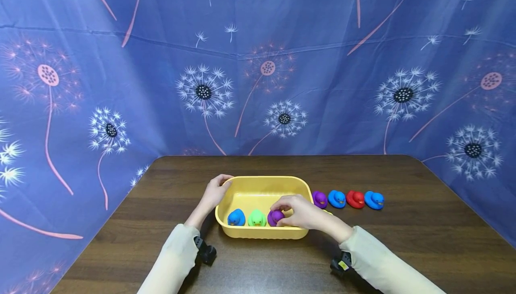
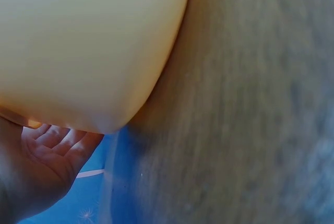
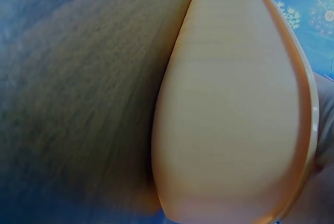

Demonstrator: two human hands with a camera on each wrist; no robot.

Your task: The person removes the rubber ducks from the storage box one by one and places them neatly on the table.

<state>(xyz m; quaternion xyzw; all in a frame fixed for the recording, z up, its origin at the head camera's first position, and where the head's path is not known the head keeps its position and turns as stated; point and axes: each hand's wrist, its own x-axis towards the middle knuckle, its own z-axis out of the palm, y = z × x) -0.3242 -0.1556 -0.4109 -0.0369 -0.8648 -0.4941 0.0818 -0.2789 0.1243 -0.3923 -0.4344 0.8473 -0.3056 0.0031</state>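
Note:
A yellow plastic basin (image 1: 262,232) stands on the table. Along its near side, inside, sit a blue rubber duck (image 1: 236,217), a green rubber duck (image 1: 256,218) and a purple rubber duck (image 1: 275,217). My right hand (image 1: 300,212) reaches over the basin's right rim and pinches the purple duck between thumb and fingers. My left hand (image 1: 214,194) holds the basin at its far left corner. In the left wrist view, fingers (image 2: 65,143) wrap the far side of the basin wall (image 2: 83,51). The right wrist view shows mostly the basin's outer wall (image 3: 229,104).
Right of the basin, another purple duck (image 1: 320,199), a blue duck (image 1: 337,198), a red duck (image 1: 355,199) and another blue duck (image 1: 374,200) stand in a row. Something yellow (image 1: 328,212) is mostly hidden behind my right hand. A blue dandelion-print cloth (image 1: 250,25) hangs behind the brown table (image 1: 423,222).

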